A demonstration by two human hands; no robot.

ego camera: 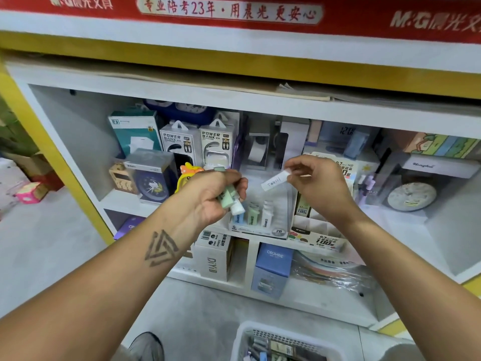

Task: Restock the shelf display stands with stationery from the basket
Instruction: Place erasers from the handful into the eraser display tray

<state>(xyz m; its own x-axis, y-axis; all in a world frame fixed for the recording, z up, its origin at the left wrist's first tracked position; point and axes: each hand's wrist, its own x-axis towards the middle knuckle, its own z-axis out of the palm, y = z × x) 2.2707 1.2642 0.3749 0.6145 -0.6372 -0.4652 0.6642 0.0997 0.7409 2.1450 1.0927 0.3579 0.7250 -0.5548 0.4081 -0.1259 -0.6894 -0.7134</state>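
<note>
Before the shelf (78, 142) — left fingers (235, 188) around green tubes (229, 196), right fingers (291, 169) pinching white tube (275, 181).

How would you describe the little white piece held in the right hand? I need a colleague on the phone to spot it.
Find the white shelf unit under the red banner. In front of its middle shelf, above the clear display stand, the right hand pinches a small white stick. Unlike the green and white pieces bunched in the left hand, it is single, tilted, with a printed barcode label.
</note>
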